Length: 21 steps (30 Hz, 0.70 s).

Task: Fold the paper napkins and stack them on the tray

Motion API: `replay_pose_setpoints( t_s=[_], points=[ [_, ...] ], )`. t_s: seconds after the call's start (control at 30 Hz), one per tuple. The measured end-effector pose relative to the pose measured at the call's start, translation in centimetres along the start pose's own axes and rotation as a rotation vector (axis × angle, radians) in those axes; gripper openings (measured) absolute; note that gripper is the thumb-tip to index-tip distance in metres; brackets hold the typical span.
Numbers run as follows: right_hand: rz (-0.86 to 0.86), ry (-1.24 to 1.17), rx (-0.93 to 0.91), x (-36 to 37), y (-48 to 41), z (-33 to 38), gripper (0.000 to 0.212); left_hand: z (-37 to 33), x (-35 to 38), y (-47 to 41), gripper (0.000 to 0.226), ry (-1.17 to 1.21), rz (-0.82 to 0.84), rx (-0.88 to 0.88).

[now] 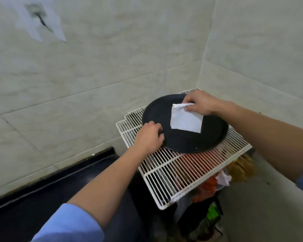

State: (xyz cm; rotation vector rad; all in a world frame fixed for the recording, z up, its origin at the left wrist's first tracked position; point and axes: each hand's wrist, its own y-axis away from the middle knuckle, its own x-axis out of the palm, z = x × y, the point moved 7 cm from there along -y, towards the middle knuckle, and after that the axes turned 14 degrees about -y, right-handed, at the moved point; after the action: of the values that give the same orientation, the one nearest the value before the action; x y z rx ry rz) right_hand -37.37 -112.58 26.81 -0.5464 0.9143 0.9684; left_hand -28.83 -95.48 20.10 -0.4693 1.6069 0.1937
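Your right hand (201, 103) pinching the folded napkin (185, 122) by its far corner, sheet spread below that grip over the black tray (182, 142), your left hand (149, 137) clasping the near rim, white wire racks (182, 172) underneath, pale tiled walls (94, 67) behind, dark counter (42, 198) leftward.

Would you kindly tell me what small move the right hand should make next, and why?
Probably release the napkin and draw the right hand away. The folded napkin already appears to lie on the tray, the right hand pinches only its far corner, and the left hand grips the tray's rim, steadying it on the wire rack.
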Motion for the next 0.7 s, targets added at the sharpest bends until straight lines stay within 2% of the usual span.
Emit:
replay_pose_setpoints(
  t_s=[0.1, 0.3, 0.4, 0.53, 0.7],
  points=[
    [0.112, 0.051, -0.039, 0.9, -5.6, -2.7, 0.011, -1.0, 1.8, -2.6, 0.031, -0.029, 0.048, -0.070],
    [0.158, 0.200, -0.098, 3.1, -15.2, -6.0, 0.018, -1.2, 4.8, -3.3, 0.031, -0.089, 0.038, -0.192],
    [0.109, 0.266, -0.110, 4.2, -17.8, -7.2, 0.020, -1.1, 5.0, -3.3, 0.030, -0.085, -0.001, -0.214],
    [-0.120, 0.386, -0.203, 5.0, -17.8, -7.8, 0.031, -0.9, 5.2, -3.3, 0.026, -0.080, -0.044, -0.234],
    [-0.101, 0.179, -0.185, 8.0, -16.1, -9.2, 0.035, -0.8, 5.5, -3.5, 0.024, -0.084, -0.081, -0.252]
  ],
)
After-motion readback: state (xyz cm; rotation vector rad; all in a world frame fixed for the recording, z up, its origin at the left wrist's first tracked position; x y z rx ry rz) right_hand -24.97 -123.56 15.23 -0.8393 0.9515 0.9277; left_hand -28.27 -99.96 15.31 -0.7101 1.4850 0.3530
